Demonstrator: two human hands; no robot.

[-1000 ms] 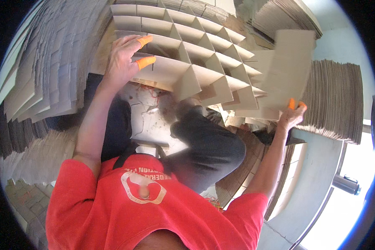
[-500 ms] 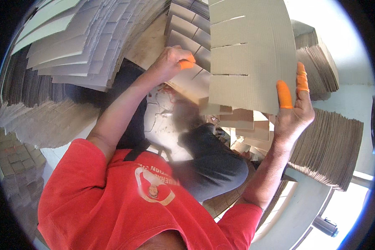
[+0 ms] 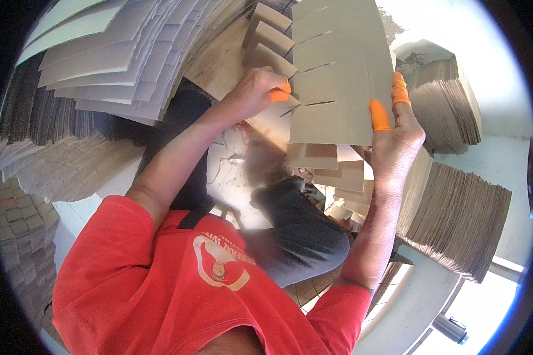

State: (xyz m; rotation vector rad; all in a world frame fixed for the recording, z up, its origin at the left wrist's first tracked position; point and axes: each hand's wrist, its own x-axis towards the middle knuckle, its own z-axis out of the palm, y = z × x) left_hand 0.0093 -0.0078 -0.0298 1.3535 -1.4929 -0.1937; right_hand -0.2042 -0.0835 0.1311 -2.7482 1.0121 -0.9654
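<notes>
A slotted cardboard sheet [image 3: 343,71] with several cuts running in from its left edge stands in front of me, right of centre. My right hand [image 3: 398,139] grips its right edge near the lower corner, the thumb on the face toward me. Orange finger covers sit on the thumb and a finger. My left hand [image 3: 257,93] is closed in a pinch by the sheet's left edge, also with orange covers; what lies between its fingertips is hidden. Beyond that hand, several cardboard pieces [image 3: 269,40] stand in a row. More cardboard pieces [image 3: 337,177] show below the sheet.
Large stacks of cardboard sheets [image 3: 100,59] rise at the left, with smaller stacked pieces [image 3: 26,231] below. Two upright bundles of cardboard [image 3: 456,216] stand at the right, along a pale wall. My bent leg [image 3: 305,236] is below the work.
The slotted sheet and my right hand have shifted left and slightly away from me. My left hand has moved a little right, closer to the sheet's left edge.
</notes>
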